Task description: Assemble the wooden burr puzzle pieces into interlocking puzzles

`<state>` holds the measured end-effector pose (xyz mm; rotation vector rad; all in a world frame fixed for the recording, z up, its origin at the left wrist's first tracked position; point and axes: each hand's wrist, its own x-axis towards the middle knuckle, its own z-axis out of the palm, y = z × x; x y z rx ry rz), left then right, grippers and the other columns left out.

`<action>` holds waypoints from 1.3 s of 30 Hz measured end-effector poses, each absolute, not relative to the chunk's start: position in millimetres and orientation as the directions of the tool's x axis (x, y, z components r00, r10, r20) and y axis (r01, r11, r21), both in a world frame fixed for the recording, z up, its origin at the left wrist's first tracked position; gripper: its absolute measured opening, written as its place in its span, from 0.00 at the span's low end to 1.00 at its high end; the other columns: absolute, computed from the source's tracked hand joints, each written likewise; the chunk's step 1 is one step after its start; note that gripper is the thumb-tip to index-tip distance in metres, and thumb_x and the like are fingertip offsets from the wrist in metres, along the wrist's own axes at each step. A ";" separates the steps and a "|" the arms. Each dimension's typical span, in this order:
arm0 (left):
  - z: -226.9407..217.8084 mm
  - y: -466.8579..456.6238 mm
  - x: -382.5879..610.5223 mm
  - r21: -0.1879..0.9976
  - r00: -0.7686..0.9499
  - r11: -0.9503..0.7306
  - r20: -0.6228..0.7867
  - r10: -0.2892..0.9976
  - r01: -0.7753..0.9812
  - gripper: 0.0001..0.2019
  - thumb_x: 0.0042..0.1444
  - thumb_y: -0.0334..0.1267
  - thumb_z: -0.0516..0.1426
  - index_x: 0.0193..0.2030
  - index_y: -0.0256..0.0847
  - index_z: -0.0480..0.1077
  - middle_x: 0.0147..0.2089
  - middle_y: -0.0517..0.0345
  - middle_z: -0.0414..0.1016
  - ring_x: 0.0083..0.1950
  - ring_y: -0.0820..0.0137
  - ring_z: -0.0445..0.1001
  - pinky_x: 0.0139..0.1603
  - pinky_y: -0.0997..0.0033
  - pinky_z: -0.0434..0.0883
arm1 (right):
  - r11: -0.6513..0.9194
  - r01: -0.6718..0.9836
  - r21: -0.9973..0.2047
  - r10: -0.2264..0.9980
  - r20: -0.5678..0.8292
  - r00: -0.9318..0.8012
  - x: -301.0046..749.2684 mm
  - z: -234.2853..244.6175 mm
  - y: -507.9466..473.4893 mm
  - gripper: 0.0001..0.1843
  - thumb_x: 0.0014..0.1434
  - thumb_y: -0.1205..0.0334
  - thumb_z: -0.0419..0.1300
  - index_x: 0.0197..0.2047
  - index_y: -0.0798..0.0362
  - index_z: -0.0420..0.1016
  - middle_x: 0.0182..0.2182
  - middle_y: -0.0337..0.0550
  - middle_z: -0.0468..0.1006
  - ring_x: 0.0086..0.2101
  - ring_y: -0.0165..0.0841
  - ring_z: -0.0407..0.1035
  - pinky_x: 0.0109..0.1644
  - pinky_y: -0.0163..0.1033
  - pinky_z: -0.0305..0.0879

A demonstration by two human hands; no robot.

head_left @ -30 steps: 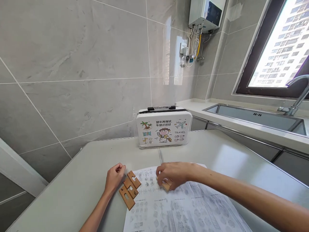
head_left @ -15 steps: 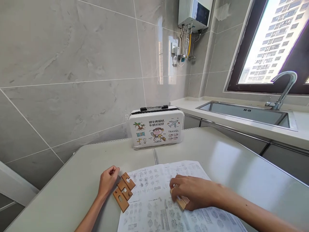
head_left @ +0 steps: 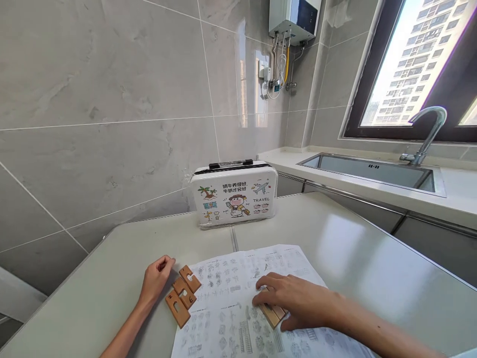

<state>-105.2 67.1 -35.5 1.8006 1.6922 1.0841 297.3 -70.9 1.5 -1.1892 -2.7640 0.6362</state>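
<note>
My left hand (head_left: 157, 278) rests on the table at the left with its fingers curled closed, nothing showing in them. Just right of it lie several flat brown wooden pieces with notches and slots: one numbered 2 (head_left: 177, 309), a middle one (head_left: 185, 292) and an upper one (head_left: 190, 279). These lie against one another at the left edge of a printed paper sheet (head_left: 219, 318). Above the sheet's middle, my right hand (head_left: 286, 297) has its fingers spread over lighter wooden pieces (head_left: 273, 314) lying side by side. The hand partly hides them, and its thumb stands off their edge.
A white cartoon-printed case (head_left: 234, 196) with a black handle stands at the back of the pale table (head_left: 328, 233). Along the right run a counter with a sink (head_left: 372, 171) and a tap (head_left: 428, 134). A tiled wall (head_left: 112, 164) rises behind the table.
My right hand's fingers have loosened and spread from the light wooden pieces, which now lie flatter and show more. My left hand stays curled. The whole view has shifted slightly.
</note>
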 end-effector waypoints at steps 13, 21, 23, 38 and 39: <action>3.6 -13.2 9.9 0.548 0.466 -0.495 0.203 0.861 0.674 0.14 0.66 0.50 0.55 0.33 0.44 0.69 0.31 0.60 0.71 0.32 0.67 0.69 0.37 0.68 0.66 | 0.213 0.901 -0.379 0.961 -0.084 -0.262 310.6 -6.6 -126.7 0.19 0.67 0.65 0.63 0.61 0.45 0.74 0.56 0.48 0.79 0.53 0.49 0.78 0.56 0.54 0.74; -18.1 -57.9 90.8 0.528 0.611 -0.540 0.051 0.790 0.655 0.35 0.36 0.54 0.75 0.49 0.42 0.72 0.50 0.49 0.74 0.49 0.49 0.74 0.51 0.51 0.71 | 0.146 0.914 -0.378 0.984 -0.042 -0.174 297.3 -46.7 -137.6 0.28 0.65 0.65 0.64 0.68 0.48 0.69 0.59 0.52 0.77 0.55 0.49 0.78 0.50 0.47 0.77; -22.6 -57.8 96.4 0.518 0.608 -0.534 0.034 0.793 0.668 0.32 0.38 0.52 0.74 0.48 0.41 0.72 0.50 0.48 0.74 0.51 0.47 0.74 0.54 0.48 0.71 | 0.154 0.914 -0.375 0.986 -0.006 -0.169 297.1 -53.4 -137.4 0.26 0.67 0.64 0.62 0.67 0.46 0.69 0.58 0.51 0.78 0.51 0.47 0.80 0.48 0.46 0.77; -44.7 -29.0 64.2 0.921 0.664 -0.294 0.053 0.746 0.256 0.34 0.50 0.36 0.72 0.64 0.52 0.71 0.66 0.49 0.68 0.64 0.54 0.73 0.69 0.53 0.69 | -0.027 0.434 -0.901 0.977 0.068 0.203 301.3 -55.5 -142.8 0.18 0.71 0.43 0.58 0.52 0.48 0.76 0.41 0.46 0.81 0.35 0.37 0.78 0.39 0.39 0.75; -47.9 -28.9 64.4 0.948 0.669 -0.253 0.061 0.741 0.194 0.33 0.50 0.35 0.72 0.64 0.51 0.71 0.66 0.49 0.68 0.64 0.54 0.73 0.70 0.53 0.69 | -0.058 0.329 -0.943 0.979 0.010 0.203 298.6 -53.8 -141.4 0.21 0.70 0.41 0.60 0.52 0.49 0.76 0.39 0.46 0.82 0.34 0.37 0.78 0.40 0.39 0.75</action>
